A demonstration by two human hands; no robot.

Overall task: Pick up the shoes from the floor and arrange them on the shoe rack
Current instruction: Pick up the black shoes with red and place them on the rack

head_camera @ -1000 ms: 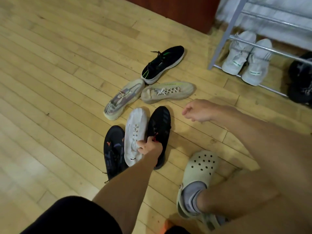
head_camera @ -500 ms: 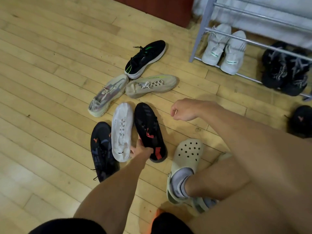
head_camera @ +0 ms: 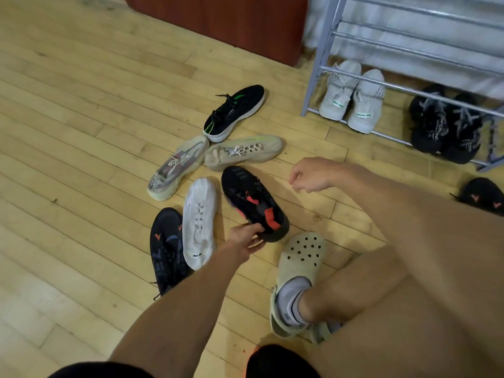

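Shoes still lie scattered on the wooden floor (head_camera: pixel 81 110) in front of us, and the step in hand looks like the pick-up of the black sneaker with red accents (head_camera: pixel 252 200). Our left hand (head_camera: pixel 245 238) is closed around its heel end, fingers curled over the collar; whether the shoe has left the floor we cannot tell. Our right hand (head_camera: pixel 311 177) hangs over the boards just right of that sneaker, loosely half-curled and holding nothing.

Next, we judge, the sneaker must be lifted clear of the white sneaker (head_camera: pixel 199 222) just beside it and carried right to the grey metal shoe rack (head_camera: pixel 316 75), where the bars above the bottom tier look free.

Counting: six shoes in the cluster, namely the held one, the white one, a dark sneaker with orange marks (head_camera: pixel 166 249) beside it, two beige sneakers (head_camera: pixel 242 152) meeting near their heels, and a black sneaker with green stripes (head_camera: pixel 236 111) beyond them. One more black shoe with orange marks (head_camera: pixel 482 196) lies apart at the right edge. On the rack's bottom tier stand two pairs, one pale grey (head_camera: pixel 351 98) and one black (head_camera: pixel 444 124).
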